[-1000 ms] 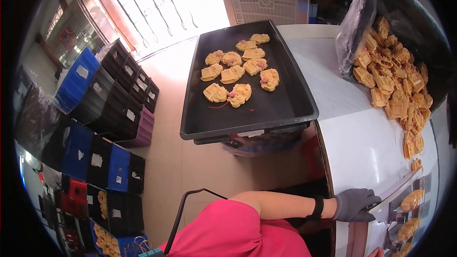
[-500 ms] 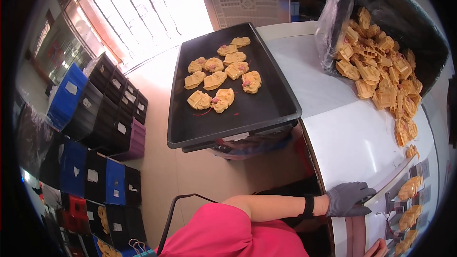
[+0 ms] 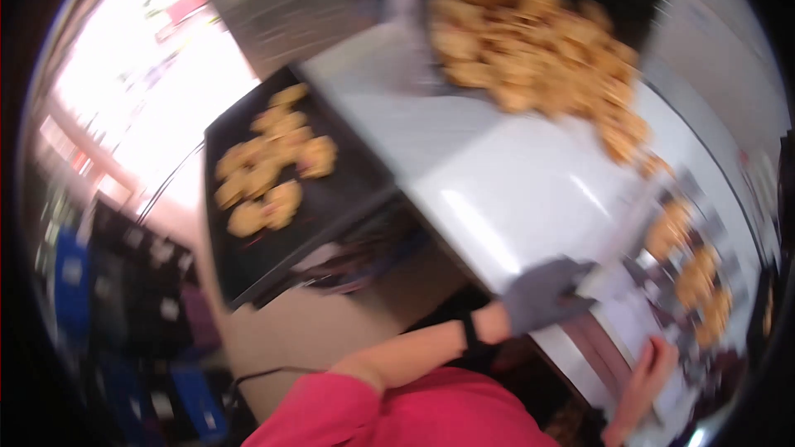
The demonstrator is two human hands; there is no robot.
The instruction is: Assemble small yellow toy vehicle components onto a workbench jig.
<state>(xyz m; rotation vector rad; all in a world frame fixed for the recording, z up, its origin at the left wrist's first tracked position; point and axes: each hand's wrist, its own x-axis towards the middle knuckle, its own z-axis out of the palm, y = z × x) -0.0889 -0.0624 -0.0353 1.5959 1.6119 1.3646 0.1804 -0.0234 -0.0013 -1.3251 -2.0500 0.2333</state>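
My left hand point(image 3: 544, 295), in a grey glove, is at the near edge of the white tabletop point(image 3: 497, 223). Its thumb and fingers stand apart beside a pale strip point(image 3: 609, 279), and I make out nothing held. My bare right hand point(image 3: 650, 368) is farther right, over a pale surface; its fingers are smeared by motion. Several tan moulded pieces point(image 3: 696, 276) sit in a row on a fixture with grey blocks, beyond my hands. Between them lies a brownish flat bar point(image 3: 598, 352).
A large heap of tan pieces point(image 3: 538, 50) spills from a dark, plastic-lined bin at the far side. To the left, a black tray point(image 3: 331, 199) holds several more, some with pink spots. Black and blue crates point(image 3: 70, 273) are stacked at far left.
The view has swung right and blurred, so tray and heap appear farther left. More of my right hand and forearm shows. My left hand's thumb and fingers now look farther apart.
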